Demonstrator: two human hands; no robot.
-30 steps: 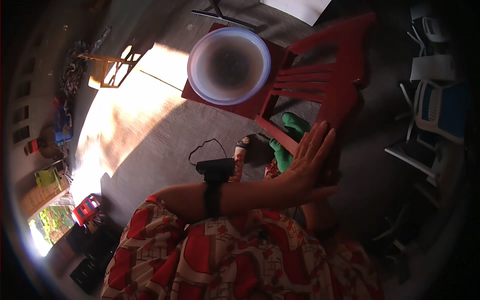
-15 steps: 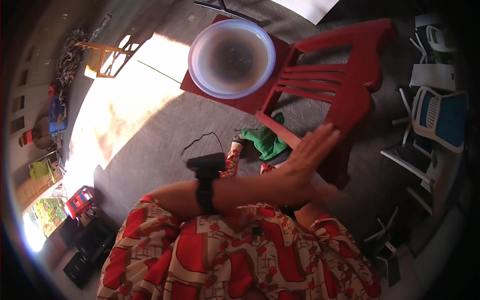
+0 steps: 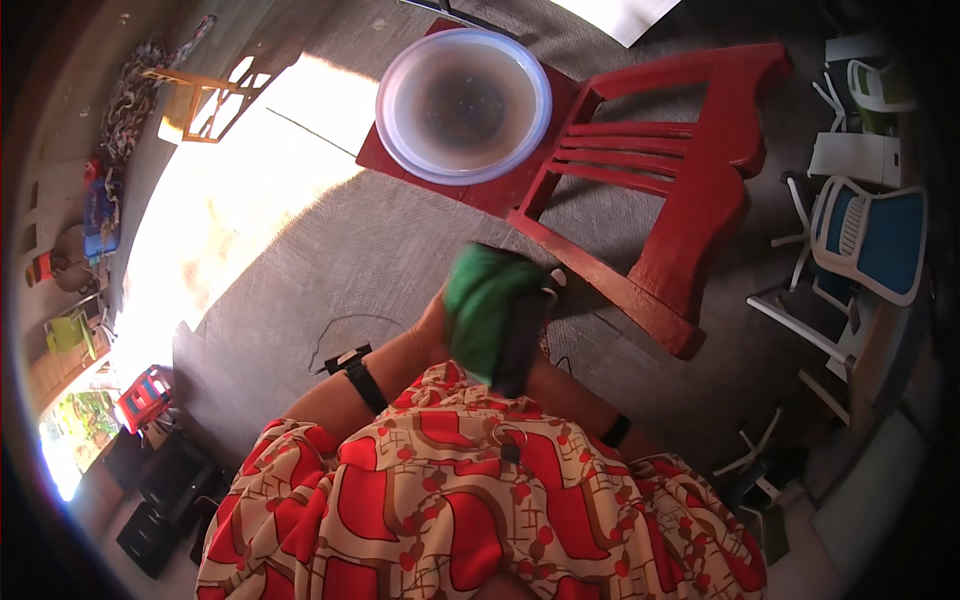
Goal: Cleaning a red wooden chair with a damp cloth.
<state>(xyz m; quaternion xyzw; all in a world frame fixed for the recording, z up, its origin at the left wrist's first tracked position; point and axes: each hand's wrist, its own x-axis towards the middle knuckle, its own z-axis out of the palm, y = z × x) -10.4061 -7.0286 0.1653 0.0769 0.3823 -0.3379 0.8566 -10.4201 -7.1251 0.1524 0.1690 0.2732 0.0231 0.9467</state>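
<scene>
A green cloth (image 3: 475, 300) with a dark part is bunched up in front of my lap, smeared by motion. Around its left side my left hand (image 3: 433, 325) is closed, with the fingers mostly hidden behind the fabric. My right hand sits at the cloth's right side, but the cloth covers it and its fingers do not show. A black band (image 3: 365, 385) with a small device is on my left wrist, and another dark band (image 3: 616, 431) circles my right one. Beyond the hands, a round whitish basin (image 3: 396, 150) holds cloudy, dark-centred liquid.
The basin stands on the seat of a red wooden chair (image 3: 690, 200), whose backrest extends to the right. White chairs with blue parts (image 3: 870, 240) line the right side. A wooden frame (image 3: 205, 110) stands at far left, near bright sunlight on the floor (image 3: 270, 220).
My left arm, stretched across to the right with an open, flat hand, has drawn back left. The green cloth has come from near the chair's corner to my lap, now in my left hand.
</scene>
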